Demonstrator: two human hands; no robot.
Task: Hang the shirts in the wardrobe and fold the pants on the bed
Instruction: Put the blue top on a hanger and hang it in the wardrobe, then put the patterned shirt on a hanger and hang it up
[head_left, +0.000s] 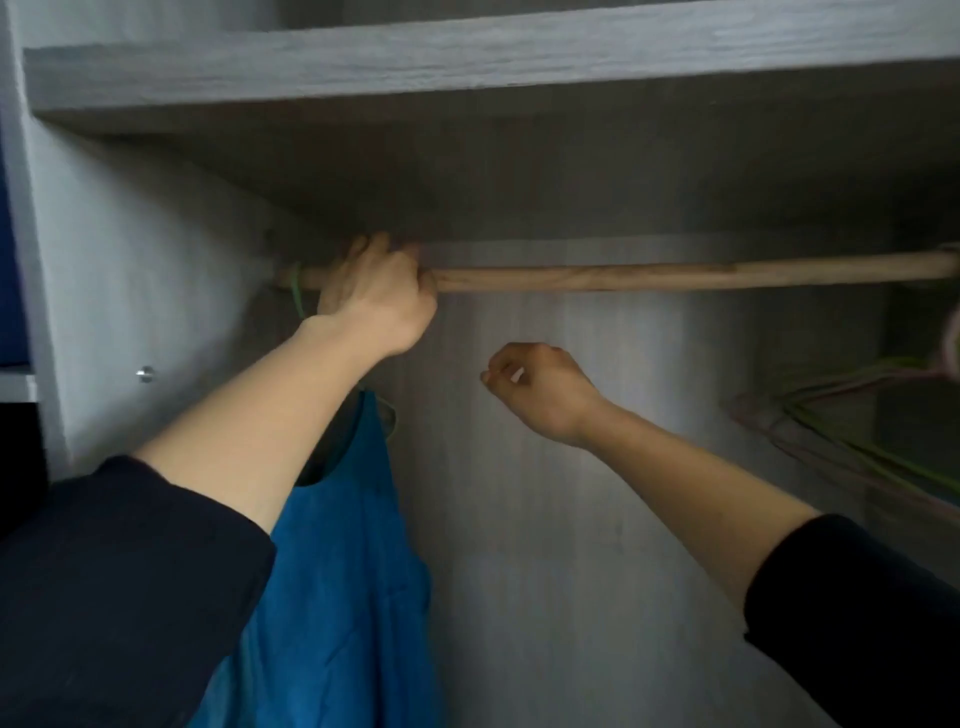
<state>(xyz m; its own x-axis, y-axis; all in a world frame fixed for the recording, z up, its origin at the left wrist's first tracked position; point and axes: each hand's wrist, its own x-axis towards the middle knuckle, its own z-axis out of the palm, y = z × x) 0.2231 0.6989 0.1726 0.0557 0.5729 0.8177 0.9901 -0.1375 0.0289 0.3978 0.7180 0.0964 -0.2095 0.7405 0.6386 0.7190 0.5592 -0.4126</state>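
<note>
While the left hand (379, 301) curls its fingers over the wooden rod (623, 275) near the rod's left end, the green hanger hook (297, 293) sits on the rod just left of that grip. The rod's long axis runs left to right. The blue shirt (353, 545) hangs below the rod, under the left forearm. The right hand (540, 389) is below mid-rod, fingers curled in, with nothing visible in them. The wardrobe (571, 519) also holds empty hangers (810, 426) at the rod's right end.

Head view, near wardrobe (571, 467) — apparently tilted up
</note>
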